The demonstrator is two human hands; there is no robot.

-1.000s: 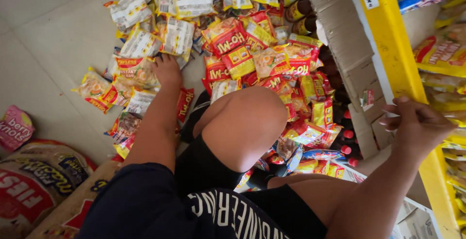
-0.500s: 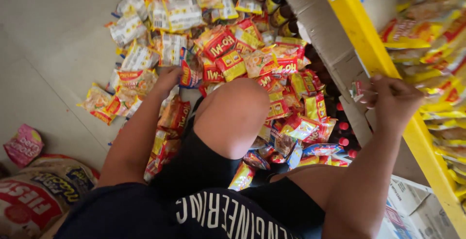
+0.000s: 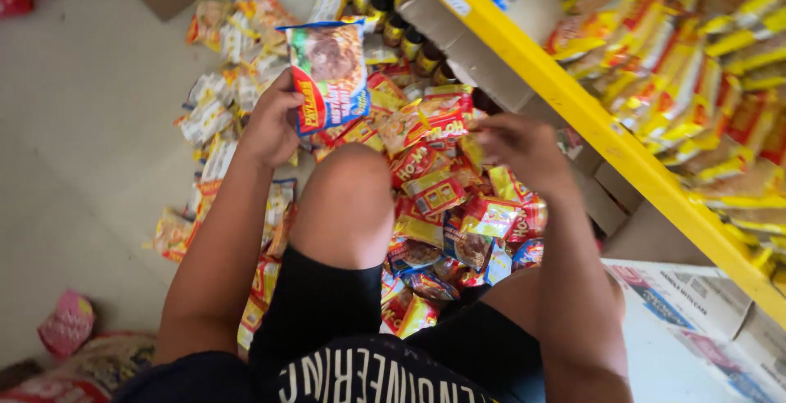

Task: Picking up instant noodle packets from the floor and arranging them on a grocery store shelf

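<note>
Here the noodle packet (image 3: 329,75) stands upright lengthwise

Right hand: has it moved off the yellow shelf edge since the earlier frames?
Yes. The right hand has come away from the yellow shelf edge toward the packet pile on the floor, near the raised knee.

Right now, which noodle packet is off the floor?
The blue-edged packet gripped in the left hand, lifted above the pile; all the others lie on the floor.
</note>
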